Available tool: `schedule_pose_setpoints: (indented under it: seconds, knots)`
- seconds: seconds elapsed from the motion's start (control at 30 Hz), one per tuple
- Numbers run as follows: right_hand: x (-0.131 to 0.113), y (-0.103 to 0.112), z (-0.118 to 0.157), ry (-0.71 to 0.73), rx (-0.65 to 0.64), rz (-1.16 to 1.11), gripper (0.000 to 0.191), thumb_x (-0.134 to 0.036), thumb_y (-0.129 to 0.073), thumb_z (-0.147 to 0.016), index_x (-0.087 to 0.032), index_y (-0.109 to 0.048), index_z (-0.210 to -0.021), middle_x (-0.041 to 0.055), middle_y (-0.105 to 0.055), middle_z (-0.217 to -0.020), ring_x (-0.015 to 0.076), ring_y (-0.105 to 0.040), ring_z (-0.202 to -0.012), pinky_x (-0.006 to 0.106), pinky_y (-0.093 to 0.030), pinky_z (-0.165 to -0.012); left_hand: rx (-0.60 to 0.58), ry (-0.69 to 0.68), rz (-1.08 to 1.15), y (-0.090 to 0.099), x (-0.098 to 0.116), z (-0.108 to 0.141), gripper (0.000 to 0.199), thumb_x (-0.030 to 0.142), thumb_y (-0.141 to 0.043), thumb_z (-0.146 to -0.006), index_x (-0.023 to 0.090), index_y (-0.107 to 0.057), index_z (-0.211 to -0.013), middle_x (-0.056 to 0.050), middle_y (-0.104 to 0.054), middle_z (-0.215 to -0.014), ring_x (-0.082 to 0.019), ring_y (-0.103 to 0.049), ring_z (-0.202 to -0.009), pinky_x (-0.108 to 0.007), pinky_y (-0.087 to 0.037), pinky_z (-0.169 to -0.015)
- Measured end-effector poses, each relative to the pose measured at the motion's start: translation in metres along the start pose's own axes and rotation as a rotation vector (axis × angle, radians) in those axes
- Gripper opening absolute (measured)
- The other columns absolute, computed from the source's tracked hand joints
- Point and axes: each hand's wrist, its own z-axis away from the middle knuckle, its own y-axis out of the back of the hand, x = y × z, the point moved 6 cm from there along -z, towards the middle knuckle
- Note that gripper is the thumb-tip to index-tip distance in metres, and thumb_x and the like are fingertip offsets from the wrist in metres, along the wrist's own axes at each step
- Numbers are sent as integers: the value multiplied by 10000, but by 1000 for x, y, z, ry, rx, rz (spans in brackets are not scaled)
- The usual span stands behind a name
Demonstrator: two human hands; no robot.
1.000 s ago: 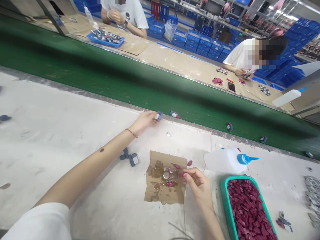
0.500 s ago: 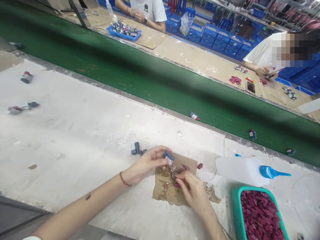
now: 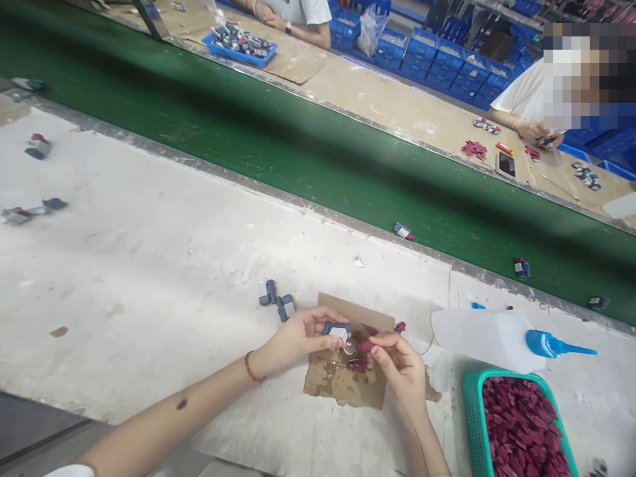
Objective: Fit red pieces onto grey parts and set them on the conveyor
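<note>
Between the thumb and fingers of my left hand (image 3: 308, 331) is a small blue-and-white plastic part (image 3: 338, 330). My right hand (image 3: 399, 368) pinches a small dark-red piece (image 3: 365, 346) close to that part's right side; I cannot tell whether the two touch. Both hands are over a brown cardboard sheet (image 3: 342, 389) wet with a clear, glossy liquid. On the card sit a round bottle cap (image 3: 350, 347) and another dark-red piece (image 3: 356, 366). Several blue-grey parts (image 3: 275, 299) lie on the table just beyond my left hand.
A white bottle (image 3: 481, 338) with a blue nozzle lies to the right. Nearer stands a green basket (image 3: 472, 411) full of dark-red pieces. Beyond the table runs a green conveyor belt (image 3: 278, 159) carrying scattered parts. Two people in white sit across it, near a blue tray (image 3: 241, 53).
My right hand has lifted from the cap on the cardboard and now holds a dark-red piece up beside the blue-and-white part. My left hand has turned that part and lowered it slightly.
</note>
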Motion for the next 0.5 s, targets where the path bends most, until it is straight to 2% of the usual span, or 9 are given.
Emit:
schedule_pose_setpoints:
  seconds: [0.1,0.2,0.33,0.5]
  knots:
    - [4,-3,3,-1,25,-150,191,-407,-746,-804,-217,-727,-816,17,-672,-755,126,-609,-555,264,-528,-548,-61,-3,-47,-6,-3,2,423,536,-739,-750,141,-661,-880,-29,-690,-712,-140,-648,-593,-253,-522,-582]
    - [5,-8,6,14,13,-191,129,-355,-747,-818,-228,-731,-828,21,-675,-794,126,-624,-582,259,-541,-559,-99,-8,-80,-10,-6,3,507,645,-657,-768,142,-638,-823,-19,-654,-635,-122,-600,-504,-237,-485,-508]
    - [6,-12,8,51,2,-173,98,-328,-724,-843,-230,-731,-845,28,-683,-807,130,-632,-594,260,-550,-566,-100,-21,-136,-11,-10,3,566,704,-587,-783,139,-622,-779,-14,-619,-583,-107,-554,-460,-214,-435,-455]
    - [2,-18,5,62,-25,-145,150,-370,-708,-848,-222,-724,-839,29,-684,-781,132,-620,-579,267,-549,-557,-131,-47,-197,-14,-12,3,584,715,-551,-800,136,-627,-797,-16,-620,-590,-101,-539,-459,-211,-429,-459]
